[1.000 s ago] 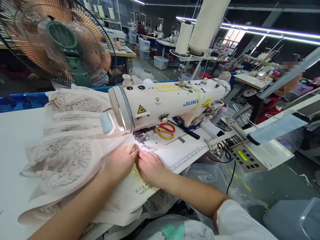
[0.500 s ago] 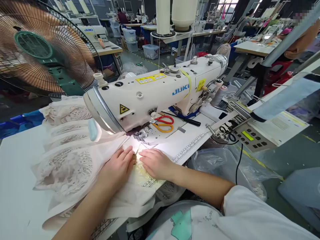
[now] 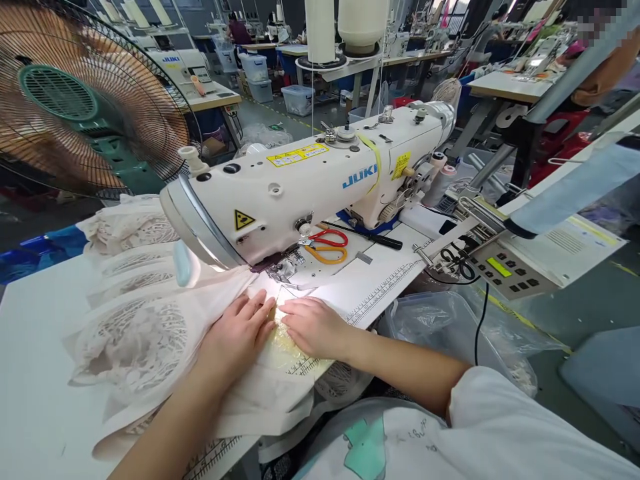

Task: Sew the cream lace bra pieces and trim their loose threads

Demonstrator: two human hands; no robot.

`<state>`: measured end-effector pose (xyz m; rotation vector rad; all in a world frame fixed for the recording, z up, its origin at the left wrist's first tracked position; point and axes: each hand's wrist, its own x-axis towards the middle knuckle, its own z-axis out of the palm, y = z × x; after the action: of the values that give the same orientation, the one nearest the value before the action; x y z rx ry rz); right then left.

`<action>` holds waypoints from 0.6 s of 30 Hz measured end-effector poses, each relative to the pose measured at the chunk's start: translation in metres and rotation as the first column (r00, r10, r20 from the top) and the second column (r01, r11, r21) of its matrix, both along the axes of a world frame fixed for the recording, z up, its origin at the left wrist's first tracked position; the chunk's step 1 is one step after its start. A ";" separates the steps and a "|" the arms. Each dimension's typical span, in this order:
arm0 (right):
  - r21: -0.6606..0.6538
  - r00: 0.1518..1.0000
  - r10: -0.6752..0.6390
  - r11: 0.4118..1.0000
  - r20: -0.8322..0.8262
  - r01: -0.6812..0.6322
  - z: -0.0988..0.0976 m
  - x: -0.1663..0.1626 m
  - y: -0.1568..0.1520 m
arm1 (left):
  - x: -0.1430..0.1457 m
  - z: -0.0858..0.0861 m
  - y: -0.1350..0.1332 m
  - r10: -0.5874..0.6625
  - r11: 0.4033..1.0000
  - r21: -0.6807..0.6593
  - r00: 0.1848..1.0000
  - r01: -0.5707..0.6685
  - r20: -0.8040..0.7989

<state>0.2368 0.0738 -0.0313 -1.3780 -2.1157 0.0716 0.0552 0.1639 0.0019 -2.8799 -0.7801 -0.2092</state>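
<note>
Pale beige fabric (image 3: 235, 407) with lacy openwork parts lies over the table's front and left, running up to the presser foot (image 3: 283, 270) of a white JUKI sewing machine (image 3: 300, 193). My left hand (image 3: 240, 327) rests on this fabric, fingers stretched out and slightly apart. Close to its right, my right hand (image 3: 313, 327) has its fingers together and bent, closed on the fabric just before the foot. Between the hands shows a shiny yellowish patch (image 3: 284, 340). The undersides of both hands are hidden. Red-and-orange-handled scissors (image 3: 327, 247) lie behind the foot.
A large fan (image 3: 65, 100) stands at the left. Beside the scissors lies a black-handled tool (image 3: 383, 240). To the right are a control panel (image 3: 510, 270) and a clear plastic bin (image 3: 430, 320) below the table edge. Thread cones (image 3: 320, 33) stand behind the machine.
The view has shifted slightly. Both hands stay near the presser foot, with only slight shifts of the fingers; the fabric has hardly moved.
</note>
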 end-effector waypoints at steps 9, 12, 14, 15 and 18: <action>-0.005 1.000 -0.011 1.000 0.013 0.011 0.002 -0.001 0.000 | 0.002 0.002 0.018 0.077 0.997 -0.025 0.995 -0.079 -0.068; -0.017 1.000 -0.010 1.000 0.017 0.011 0.002 -0.001 0.001 | 0.004 0.003 0.022 0.139 0.988 -0.058 0.985 -0.145 -0.097; -0.019 1.000 -0.014 1.000 0.015 0.014 0.003 0.000 0.002 | 0.006 0.004 0.024 0.173 0.981 -0.069 0.978 -0.182 -0.113; -0.017 1.000 -0.016 1.000 0.014 0.016 0.004 0.000 0.002 | 0.007 0.005 0.025 0.186 0.978 -0.070 0.975 -0.195 -0.117; 0.017 1.000 -0.023 1.000 0.000 0.023 0.009 -0.002 0.001 | 0.011 0.007 0.028 0.206 0.975 -0.056 0.971 -0.214 -0.120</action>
<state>0.2347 0.0744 -0.0222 -1.3919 -2.0957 0.0447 0.0661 0.1915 0.0084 -2.8134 -1.0801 0.0068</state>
